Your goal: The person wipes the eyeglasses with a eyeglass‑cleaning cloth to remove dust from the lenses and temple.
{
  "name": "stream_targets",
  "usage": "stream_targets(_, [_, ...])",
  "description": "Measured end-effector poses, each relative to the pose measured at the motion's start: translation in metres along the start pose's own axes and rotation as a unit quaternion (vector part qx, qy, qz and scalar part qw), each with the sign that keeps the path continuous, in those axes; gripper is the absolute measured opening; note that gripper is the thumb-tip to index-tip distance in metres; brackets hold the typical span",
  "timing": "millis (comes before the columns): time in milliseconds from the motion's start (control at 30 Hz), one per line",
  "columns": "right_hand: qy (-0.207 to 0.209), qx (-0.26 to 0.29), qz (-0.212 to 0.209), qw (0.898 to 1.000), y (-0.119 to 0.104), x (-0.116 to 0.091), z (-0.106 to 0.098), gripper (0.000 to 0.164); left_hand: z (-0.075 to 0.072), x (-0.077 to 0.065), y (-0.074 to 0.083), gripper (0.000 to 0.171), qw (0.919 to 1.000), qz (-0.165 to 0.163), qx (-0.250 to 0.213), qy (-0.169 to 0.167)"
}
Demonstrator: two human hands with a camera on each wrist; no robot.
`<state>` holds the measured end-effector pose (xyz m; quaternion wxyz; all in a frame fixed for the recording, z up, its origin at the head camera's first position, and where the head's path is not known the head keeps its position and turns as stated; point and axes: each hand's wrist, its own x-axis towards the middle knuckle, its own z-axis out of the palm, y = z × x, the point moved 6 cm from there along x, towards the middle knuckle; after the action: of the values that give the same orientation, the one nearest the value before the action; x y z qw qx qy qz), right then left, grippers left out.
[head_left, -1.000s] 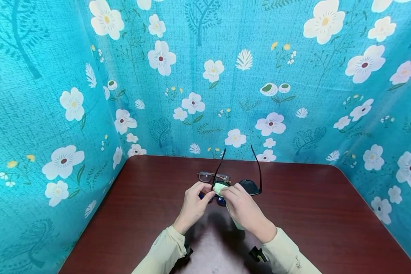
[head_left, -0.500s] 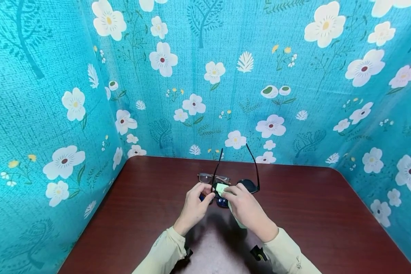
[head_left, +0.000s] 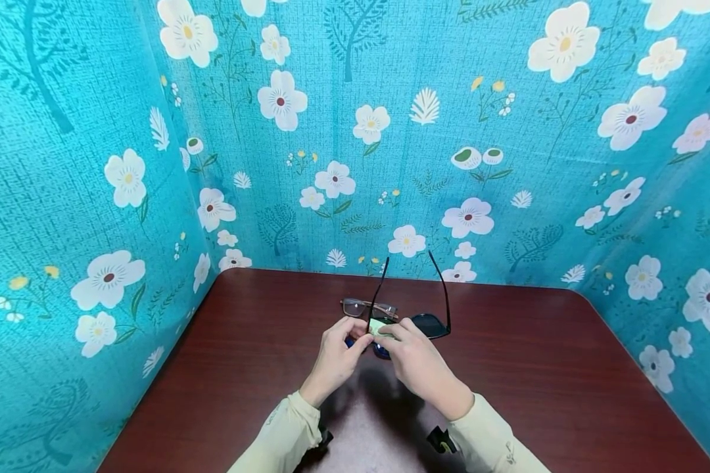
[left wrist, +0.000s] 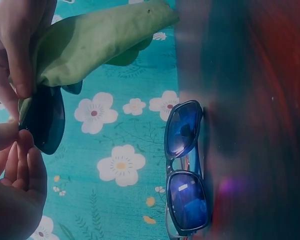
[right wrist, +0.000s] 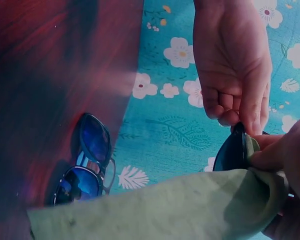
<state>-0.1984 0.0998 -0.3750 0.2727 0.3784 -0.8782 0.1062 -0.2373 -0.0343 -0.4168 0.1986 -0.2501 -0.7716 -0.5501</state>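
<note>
A pair of black sunglasses is held up over the table, its temple arms pointing up and away. My left hand pinches the frame's left outer corner between thumb and fingers. With thumb and fingertips my right hand pinches a light green cloth round the left lens. The cloth's long loose end hangs below, seen in both wrist views. In the left wrist view, the dark lens shows partly uncovered beside the cloth. Part of the frame is hidden behind my right hand.
Blue-lensed sunglasses lie on the reddish-brown table under my hands. Behind them sit clear-lensed eyeglasses. A blue flowered curtain stands along the table's back and sides.
My right hand and the cloth have shifted slightly left across the lens. The black sunglasses have swayed a little, while my left hand keeps its grip. The lying glasses stay put.
</note>
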Motion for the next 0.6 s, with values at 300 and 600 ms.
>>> stream_targets(300, [0.008, 0.004, 0.013, 1.0, 0.006, 0.0, -0.001, 0.028, -0.002, 0.001, -0.002, 0.01, 0.9999, -0.012, 0.001, -0.002])
stream_targets(600, [-0.002, 0.031, 0.042, 0.999, 0.016, -0.004, 0.0, 0.023, -0.006, 0.002, -0.002, 0.012, 0.9999, -0.01, 0.004, 0.007])
